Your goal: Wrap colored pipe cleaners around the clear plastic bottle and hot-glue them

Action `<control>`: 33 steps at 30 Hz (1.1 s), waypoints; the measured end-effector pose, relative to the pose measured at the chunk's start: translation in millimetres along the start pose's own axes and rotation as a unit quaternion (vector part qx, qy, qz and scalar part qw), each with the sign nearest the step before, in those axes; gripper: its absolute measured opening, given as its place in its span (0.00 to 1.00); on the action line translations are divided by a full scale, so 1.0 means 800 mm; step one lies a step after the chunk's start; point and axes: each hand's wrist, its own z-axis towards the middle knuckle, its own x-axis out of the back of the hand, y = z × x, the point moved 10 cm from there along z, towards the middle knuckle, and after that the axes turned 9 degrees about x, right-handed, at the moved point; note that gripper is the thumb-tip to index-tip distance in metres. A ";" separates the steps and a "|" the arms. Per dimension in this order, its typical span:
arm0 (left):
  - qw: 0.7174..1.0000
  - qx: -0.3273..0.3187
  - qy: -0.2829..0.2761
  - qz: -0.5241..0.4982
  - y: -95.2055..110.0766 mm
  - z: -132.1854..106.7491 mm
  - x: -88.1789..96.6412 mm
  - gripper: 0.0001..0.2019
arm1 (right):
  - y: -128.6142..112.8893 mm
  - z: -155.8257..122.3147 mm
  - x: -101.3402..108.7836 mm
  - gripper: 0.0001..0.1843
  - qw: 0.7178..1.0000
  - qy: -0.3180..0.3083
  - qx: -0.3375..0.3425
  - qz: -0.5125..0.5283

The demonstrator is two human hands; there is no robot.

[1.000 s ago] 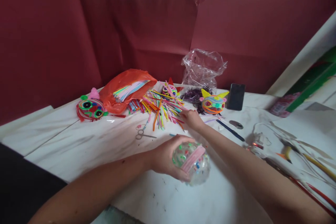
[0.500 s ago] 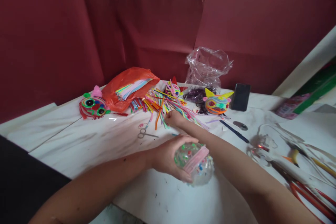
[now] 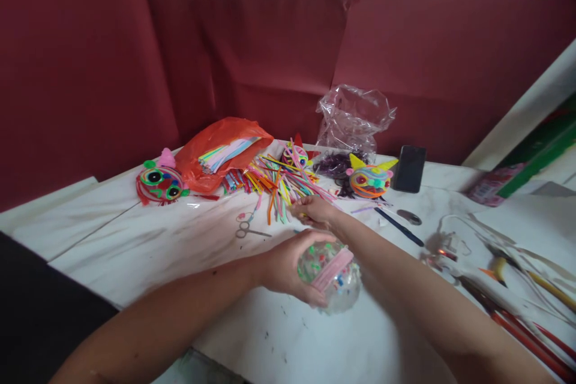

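My left hand (image 3: 288, 267) is wrapped round the left side of a clear ball (image 3: 344, 294) with green, red and blue specks and a strip of pink fuzzy pieces (image 3: 332, 269) across its front. Beyond it, my right hand (image 3: 317, 211) reaches to the near edge of a loose pile of coloured pipe cleaners (image 3: 274, 183). Its fingers are drawn together there; what lies between them is too small to make out. Left of both hands, a pair of scissors (image 3: 252, 231) lies on the white table (image 3: 216, 336).
A red plastic bag (image 3: 193, 162) holds more pipe cleaners. Decorated balls with faces (image 3: 159, 183) stand along the back, near a clear plastic bag (image 3: 351, 117) and a phone (image 3: 410, 169). A dark flat stick (image 3: 400, 227), a glue gun, wires and pliers (image 3: 499, 267) lie to the right.
My right hand has shifted slightly right and its fingers show more clearly beside the pile. The ball in my left hand has moved a little left and up.
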 end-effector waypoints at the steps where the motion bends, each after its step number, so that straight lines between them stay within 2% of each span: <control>1: 1.000 0.004 -0.003 -0.004 -0.001 0.000 -0.001 0.49 | 0.000 -0.003 0.001 0.21 1.000 0.001 -0.002 0.007; 6: 0.998 0.024 -0.015 -0.058 -0.008 -0.002 -0.003 0.49 | -0.012 -0.034 0.018 0.14 0.999 0.029 0.005 0.028; 11: 0.978 0.065 -0.055 -0.192 -0.019 0.000 -0.005 0.49 | -0.041 -0.096 0.045 0.17 0.992 0.094 0.057 0.057; 14: 0.957 0.061 -0.107 -0.263 -0.020 0.002 -0.011 0.48 | -0.040 -0.138 0.040 0.20 0.992 0.078 0.069 0.074; 18: 0.932 0.063 -0.166 -0.315 -0.027 0.002 -0.025 0.49 | -0.012 -0.176 0.023 0.25 0.995 0.023 0.066 0.068; 22: 0.922 0.078 -0.196 -0.325 -0.031 -0.001 -0.035 0.52 | 0.017 -0.189 0.021 0.25 0.999 -0.006 0.046 0.019; 25: 0.935 0.079 -0.173 -0.298 -0.034 0.002 -0.030 0.52 | 0.021 -0.191 0.021 0.24 0.999 -0.029 0.037 -0.015; 29: 0.948 0.065 -0.142 -0.276 -0.037 0.007 -0.020 0.52 | 0.016 -0.190 0.027 0.21 0.999 -0.007 0.043 -0.022; 33: 0.950 0.063 -0.132 -0.278 -0.035 0.006 -0.018 0.51 | 0.018 -0.190 0.030 0.19 0.999 0.016 0.045 -0.024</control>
